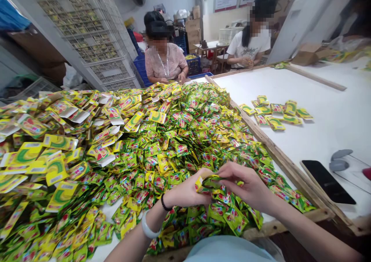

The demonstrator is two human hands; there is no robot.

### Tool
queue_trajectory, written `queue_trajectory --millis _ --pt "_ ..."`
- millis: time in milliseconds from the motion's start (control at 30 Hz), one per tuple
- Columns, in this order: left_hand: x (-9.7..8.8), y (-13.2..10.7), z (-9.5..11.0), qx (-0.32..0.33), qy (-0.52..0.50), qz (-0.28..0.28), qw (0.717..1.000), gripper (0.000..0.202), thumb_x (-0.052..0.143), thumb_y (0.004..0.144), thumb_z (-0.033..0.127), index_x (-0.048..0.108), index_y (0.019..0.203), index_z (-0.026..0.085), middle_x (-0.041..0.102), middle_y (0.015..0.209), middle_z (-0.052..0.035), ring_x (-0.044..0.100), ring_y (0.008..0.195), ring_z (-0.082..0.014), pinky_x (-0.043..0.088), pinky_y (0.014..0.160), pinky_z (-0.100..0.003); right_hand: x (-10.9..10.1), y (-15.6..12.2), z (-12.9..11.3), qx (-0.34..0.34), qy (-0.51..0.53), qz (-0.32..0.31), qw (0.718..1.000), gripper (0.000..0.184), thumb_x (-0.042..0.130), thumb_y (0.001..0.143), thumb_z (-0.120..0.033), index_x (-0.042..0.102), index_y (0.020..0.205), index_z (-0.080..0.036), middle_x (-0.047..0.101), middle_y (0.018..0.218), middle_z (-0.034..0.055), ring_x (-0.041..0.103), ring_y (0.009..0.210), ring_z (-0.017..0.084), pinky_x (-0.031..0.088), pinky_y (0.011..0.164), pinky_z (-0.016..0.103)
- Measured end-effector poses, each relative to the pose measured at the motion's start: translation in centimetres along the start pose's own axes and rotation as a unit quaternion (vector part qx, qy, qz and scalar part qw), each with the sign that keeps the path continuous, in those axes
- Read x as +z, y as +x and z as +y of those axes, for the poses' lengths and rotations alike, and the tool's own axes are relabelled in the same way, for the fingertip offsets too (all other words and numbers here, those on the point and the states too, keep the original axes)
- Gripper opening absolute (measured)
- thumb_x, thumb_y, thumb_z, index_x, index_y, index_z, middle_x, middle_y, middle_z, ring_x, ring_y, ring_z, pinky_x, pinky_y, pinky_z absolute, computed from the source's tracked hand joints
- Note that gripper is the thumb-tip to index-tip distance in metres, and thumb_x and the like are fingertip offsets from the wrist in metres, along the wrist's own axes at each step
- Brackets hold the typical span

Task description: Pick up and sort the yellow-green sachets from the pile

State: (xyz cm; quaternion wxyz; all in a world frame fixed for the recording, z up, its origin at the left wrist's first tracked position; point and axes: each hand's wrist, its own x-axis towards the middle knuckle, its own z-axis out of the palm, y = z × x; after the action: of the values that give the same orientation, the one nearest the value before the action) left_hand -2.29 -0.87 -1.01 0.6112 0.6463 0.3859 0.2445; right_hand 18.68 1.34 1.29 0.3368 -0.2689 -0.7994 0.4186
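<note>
A huge heap of small green and yellow sachets (185, 138) covers the table in front of me. Larger yellow packets (58, 169) lie over its left side. My left hand (188, 192) is closed round a yellow packet (210, 182) held open at its mouth, just above the near edge of the heap. My right hand (246, 184) pinches the packet's upper edge with its fingertips, where green sachets show inside. A white bangle and a black band sit on my left wrist.
A wooden rail (278, 157) divides the heap from a white table (319, 111) holding a small group of sachets (275, 113), a black phone (327, 181) and a grey object (339, 159). Two seated people (164, 57) work at the far end. White crates (87, 34) are stacked at left.
</note>
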Motion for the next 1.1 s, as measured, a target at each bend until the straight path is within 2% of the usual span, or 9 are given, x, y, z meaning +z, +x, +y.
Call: queue_trajectory --millis 100,200,367,567,667,800,1000,1033,1100 --pt "0.3 0.2 -0.2 -0.014 -0.05 -0.04 0.998 0.06 0.069 0.064 0.014 0.041 0.117 0.02 0.052 0.086 0.0018 0.051 0.07 -0.0094 0.044 0.066 -0.023 0.2 -0.4 1.0 -0.021 -0.008 0.002 1.0 0.009 0.055 0.087 -0.019 0.062 0.082 -0.019 0.062 0.078 0.0029 0.058 0.073 0.013 0.045 0.069 0.024" --pt "0.7 0.7 -0.3 -0.043 -0.11 -0.079 0.99 0.062 0.069 0.065 0.013 0.037 0.118 0.021 0.052 0.086 0.0018 0.054 0.063 -0.0078 0.045 0.059 -0.022 0.1 -0.9 1.1 0.015 -0.014 -0.027 0.999 0.012 0.051 0.09 -0.021 0.062 0.088 -0.019 0.062 0.079 0.0032 0.057 0.072 0.013 0.044 0.067 0.024" --pt "1.2 1.4 -0.7 -0.081 -0.101 -0.097 0.987 0.057 0.067 0.067 0.011 0.038 0.116 0.019 0.05 0.069 0.0062 0.052 0.053 -0.0078 0.043 0.051 -0.021 -0.1 -1.4 0.9 0.071 -0.093 -0.041 0.992 0.009 0.054 0.088 -0.026 0.057 0.092 -0.019 0.055 0.073 0.0005 0.051 0.062 0.012 0.038 0.057 0.023" --pt "1.1 1.6 -0.7 -0.108 -0.14 -0.155 0.972 0.033 0.072 0.066 0.023 0.051 0.09 0.015 0.054 0.064 0.0047 0.054 0.053 -0.0092 0.044 0.051 -0.022 0.6 -1.6 1.1 -0.006 -0.112 -0.046 0.993 0.009 0.047 0.091 -0.019 0.055 0.091 -0.018 0.058 0.081 0.0034 0.053 0.074 0.013 0.04 0.066 0.023" --pt "1.0 1.4 -0.7 -0.133 -0.162 -0.192 0.959 0.03 0.073 0.064 0.031 0.053 0.077 0.014 0.057 0.062 0.0016 0.054 0.052 -0.0115 0.045 0.052 -0.026 0.3 -1.5 1.0 0.036 -0.072 -0.068 0.994 0.009 0.051 0.089 -0.024 0.055 0.094 -0.019 0.057 0.077 0.0014 0.051 0.068 0.012 0.04 0.061 0.021" --pt "0.9 1.1 -0.3 -0.128 -0.182 -0.18 0.958 0.034 0.076 0.059 0.033 0.056 0.08 0.015 0.06 0.065 0.0006 0.054 0.052 -0.0125 0.045 0.051 -0.027 -0.7 -1.3 0.3 0.123 -0.011 -0.118 0.985 0.016 0.051 0.089 -0.031 0.055 0.099 -0.019 0.051 0.064 -0.0036 0.045 0.053 0.009 0.036 0.049 0.019" --pt "1.4 1.0 0.8 -0.132 -0.181 -0.171 0.959 0.028 0.072 0.063 0.037 0.055 0.067 0.016 0.056 0.057 0.0013 0.051 0.047 -0.0115 0.041 0.048 -0.026 0.1 -1.2 -0.1 0.084 -0.042 -0.066 0.993 0.01 0.05 0.088 -0.023 0.057 0.083 -0.018 0.057 0.077 0.0016 0.052 0.068 0.012 0.042 0.06 0.021" --pt "1.4 1.1 0.8 -0.127 -0.187 -0.17 0.959 0.028 0.072 0.063 0.037 0.056 0.069 0.016 0.056 0.058 0.0012 0.051 0.048 -0.0115 0.041 0.048 -0.026 0.2 -1.3 0.0 0.094 -0.016 -0.078 0.992 0.012 0.049 0.089 -0.025 0.056 0.082 -0.018 0.056 0.077 0.0014 0.053 0.065 0.011 0.042 0.057 0.02" --pt "1.5 1.2 0.8 -0.115 -0.192 -0.168 0.96 0.03 0.071 0.064 0.034 0.058 0.082 0.015 0.058 0.064 0.0012 0.052 0.051 -0.0114 0.043 0.052 -0.026 0.1 -1.4 0.2 0.143 0.067 -0.145 0.977 0.02 0.042 0.092 -0.03 0.055 0.083 -0.018 0.055 0.071 -0.0005 0.053 0.053 0.009 0.04 0.047 0.018"
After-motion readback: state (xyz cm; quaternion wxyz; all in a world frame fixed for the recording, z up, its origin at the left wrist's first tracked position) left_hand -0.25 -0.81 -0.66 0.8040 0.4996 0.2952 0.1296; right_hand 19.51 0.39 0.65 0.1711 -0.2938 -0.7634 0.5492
